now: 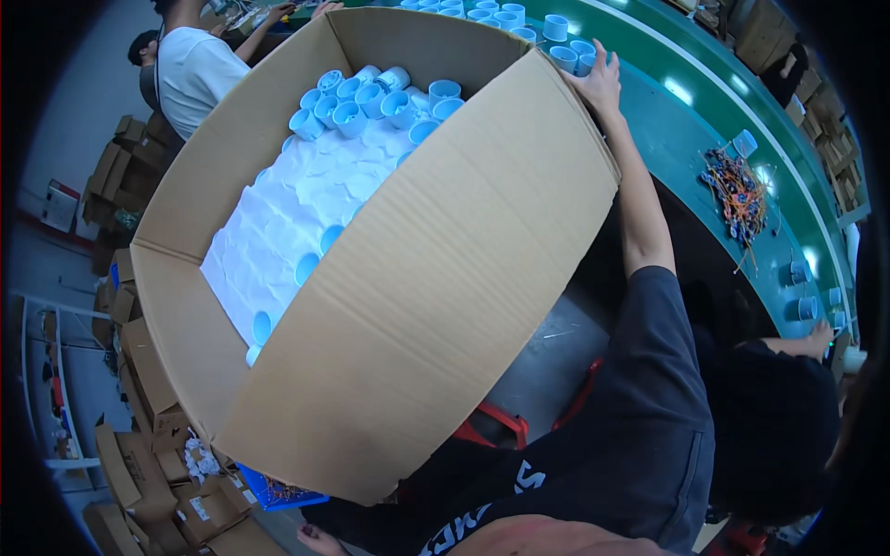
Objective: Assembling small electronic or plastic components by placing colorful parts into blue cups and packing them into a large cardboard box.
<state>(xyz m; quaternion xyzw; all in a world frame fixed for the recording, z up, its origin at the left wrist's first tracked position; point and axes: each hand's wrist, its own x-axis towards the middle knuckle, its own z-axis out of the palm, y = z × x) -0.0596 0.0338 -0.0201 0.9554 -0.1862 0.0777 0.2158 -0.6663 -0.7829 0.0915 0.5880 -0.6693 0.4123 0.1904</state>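
My right arm stretches past the right side of a large, tilted cardboard box (417,306). At its far corner my right hand (595,85) curls round a light blue cup (585,64) on the green table, thumb on one side and fingers on the other. Another cup (562,57) stands close by. In the box, several more cups (349,117) sit in the far end on crumpled white sheeting (315,195); others show along the near wall, which partly hides them. My left hand is not seen. A small patch of skin shows at the lower edge, too unclear to name.
On the green table (672,139) lie a pile of orange and dark wired parts (737,195) and rows of cups (482,13). Co-workers are at the upper left and lower right. A blue bin (273,496), red stool parts (501,422) and cardboard boxes (139,473) are lower down.
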